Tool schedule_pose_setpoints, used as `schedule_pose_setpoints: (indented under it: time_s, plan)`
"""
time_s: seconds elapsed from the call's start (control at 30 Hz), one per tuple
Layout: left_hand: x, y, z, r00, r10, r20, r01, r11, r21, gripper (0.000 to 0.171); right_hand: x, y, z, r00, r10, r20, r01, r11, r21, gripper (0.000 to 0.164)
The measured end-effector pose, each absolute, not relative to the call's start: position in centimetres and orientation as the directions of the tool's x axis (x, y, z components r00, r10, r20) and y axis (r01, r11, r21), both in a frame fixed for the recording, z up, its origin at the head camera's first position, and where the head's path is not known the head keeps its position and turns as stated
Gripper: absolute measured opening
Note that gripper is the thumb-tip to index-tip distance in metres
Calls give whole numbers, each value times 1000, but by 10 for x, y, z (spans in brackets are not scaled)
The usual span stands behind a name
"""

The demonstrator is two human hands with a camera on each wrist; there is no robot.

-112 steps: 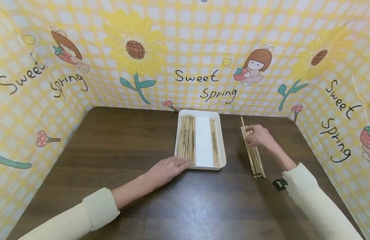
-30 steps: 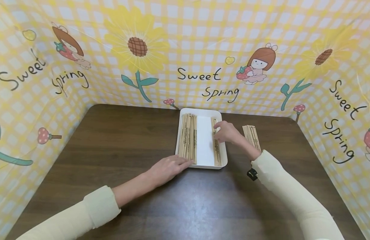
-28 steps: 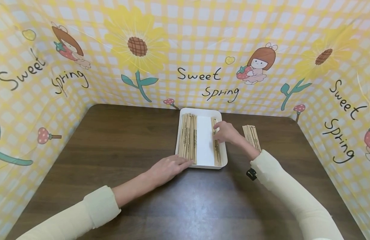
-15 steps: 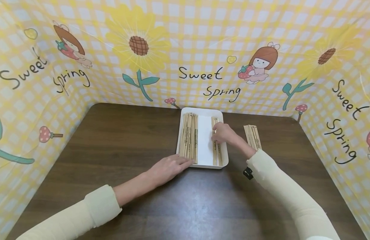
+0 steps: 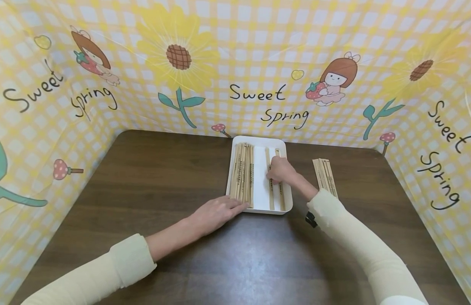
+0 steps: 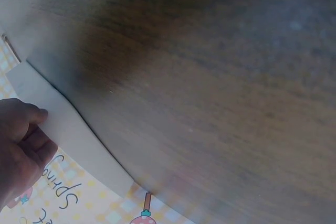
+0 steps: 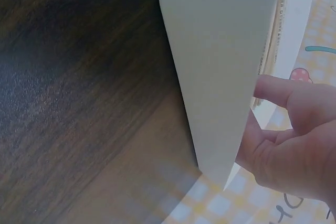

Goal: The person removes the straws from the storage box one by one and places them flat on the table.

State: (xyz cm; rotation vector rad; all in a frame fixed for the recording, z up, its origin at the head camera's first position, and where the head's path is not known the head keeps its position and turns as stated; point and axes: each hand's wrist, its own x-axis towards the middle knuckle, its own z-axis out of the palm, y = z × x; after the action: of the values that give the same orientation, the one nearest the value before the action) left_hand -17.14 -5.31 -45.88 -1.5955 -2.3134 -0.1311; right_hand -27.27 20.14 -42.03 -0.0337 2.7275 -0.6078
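Note:
A white tray [image 5: 260,199] stands at the back of the table, holding a thick row of paper-wrapped chopsticks [image 5: 243,173] along its left side. My left hand [image 5: 214,214] holds the tray's near left corner; in the left wrist view its thumb lies at the rim. My right hand [image 5: 285,171] reaches over the tray's right wall, fingers curled down on a single wrapped pair of chopsticks [image 5: 271,198], a little apart from another wrapped pair [image 5: 282,199] by the right wall. In the right wrist view the tray wall hides the fingertips.
On the table to the tray's right lies a small pile of wrapped chopsticks [image 5: 324,173], partly covered by the right sleeve [image 5: 334,216]. A yellow checked cloth [image 5: 204,76] rises behind and at both sides of the brown table [image 5: 163,169].
My right hand has come from the pile at right to the tray. Within the last half second, one wrapped pair has shifted left from the other beneath it. The left hand stays put.

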Motion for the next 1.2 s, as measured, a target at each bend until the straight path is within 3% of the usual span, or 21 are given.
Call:
schedule_pose_setpoints:
  time_s: [0.17,0.3,0.4,0.5,0.83,1.2]
  plan:
    - [-171,-52,-458,-314,892,325,927,362,-97,44,-271,202,-421,-940,-104,-326,46,906,-420,23]
    - [-171,-51,-456,-313,892,325,929,359,-93,44,-270,203,-422,-947,-97,-306,52,894,-445,1]
    - [-171,-51,-456,-312,893,325,928,359,-95,44,-268,204,-420,-953,-94,-287,59,875,-481,31]
    - [-171,-50,-457,-311,893,326,928,360,-100,43,-266,207,-412,-958,-91,-272,67,852,-519,50]
    - [-171,-51,-459,-312,892,327,927,361,-102,45,-257,233,-375,-965,-80,-250,94,783,-614,54]
    - [-172,-52,-458,-318,891,324,927,364,-92,45,-237,309,-375,-955,-20,-294,158,809,-566,59]
